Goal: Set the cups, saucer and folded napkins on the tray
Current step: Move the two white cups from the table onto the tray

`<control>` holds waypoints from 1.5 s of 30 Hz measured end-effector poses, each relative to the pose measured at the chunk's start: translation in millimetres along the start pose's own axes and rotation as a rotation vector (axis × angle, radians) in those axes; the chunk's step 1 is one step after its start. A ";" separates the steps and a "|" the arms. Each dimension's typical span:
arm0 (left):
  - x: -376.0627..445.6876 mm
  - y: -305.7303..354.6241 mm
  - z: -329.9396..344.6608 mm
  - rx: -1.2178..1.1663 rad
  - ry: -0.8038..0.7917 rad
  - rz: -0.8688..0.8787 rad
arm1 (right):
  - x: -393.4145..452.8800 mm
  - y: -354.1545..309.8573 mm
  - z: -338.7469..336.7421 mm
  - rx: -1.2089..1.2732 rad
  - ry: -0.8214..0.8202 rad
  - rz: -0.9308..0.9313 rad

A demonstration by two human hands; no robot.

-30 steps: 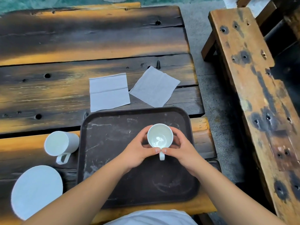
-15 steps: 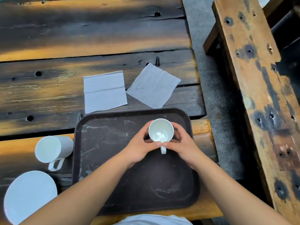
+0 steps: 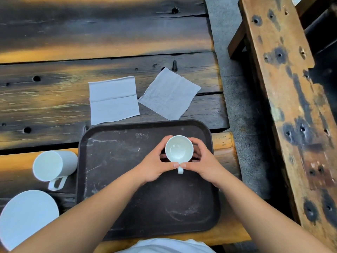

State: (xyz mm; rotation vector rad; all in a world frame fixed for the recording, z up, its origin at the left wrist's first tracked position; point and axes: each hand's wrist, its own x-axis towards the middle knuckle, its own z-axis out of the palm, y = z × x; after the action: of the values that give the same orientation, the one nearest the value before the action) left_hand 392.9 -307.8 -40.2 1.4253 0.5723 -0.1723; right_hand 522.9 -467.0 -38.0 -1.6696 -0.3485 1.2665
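a big table (image 3: pixel 109 39) of dark, worn wooden planks fills most of the view, and a wooden bench (image 3: pixel 284 106) with dark spots runs along its right side, apart from it. on the near part of the table lies a dark brown tray (image 3: pixel 116 179) with rounded corners and pale scratches.

both forearms come in from the bottom edge and meet over the far right part of the tray. the left hand (image 3: pixel 155 165) and the right hand (image 3: pixel 204 165) are curled around a small white cup (image 3: pixel 179 149), one on each side. the fingers wrap the wall of the cup and the two thumbs almost meet at the near side, just above its little handle, which points toward the person. the cup is upright and empty, inside the tray; whether its bottom touches the tray i cannot tell, because the hands hide it.

left of the tray, at the table's near left corner, lies a round white saucer (image 3: pixel 25 218), partly cut by the picture edge. just beyond it a second white mug (image 3: pixel 52 165) stands close beside the left rim of the tray, handle toward the person.

beyond the tray two white napkins lie flat on the planks: the left napkin (image 3: pixel 114 99) is square to the tray, the right napkin (image 3: pixel 169 94) is turned like a diamond, near each other at one corner.
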 end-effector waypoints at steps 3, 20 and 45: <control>-1.1 -1.0 -0.3 0.013 -0.006 -0.001 | 0.4 1.8 -0.4 -0.056 0.009 -0.008; -3.4 -5.5 8.6 0.017 0.029 0.051 | -2.6 7.5 -2.6 0.036 -0.005 -0.034; -3.1 -16.7 7.7 0.036 0.007 -0.025 | -4.9 11.7 -4.0 0.005 -0.015 -0.032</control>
State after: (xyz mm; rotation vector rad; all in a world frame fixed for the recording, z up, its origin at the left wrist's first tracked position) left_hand 384.9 -318.6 -53.2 1.4549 0.5954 -0.1987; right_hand 520.6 -478.2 -44.8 -1.6447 -0.3797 1.2555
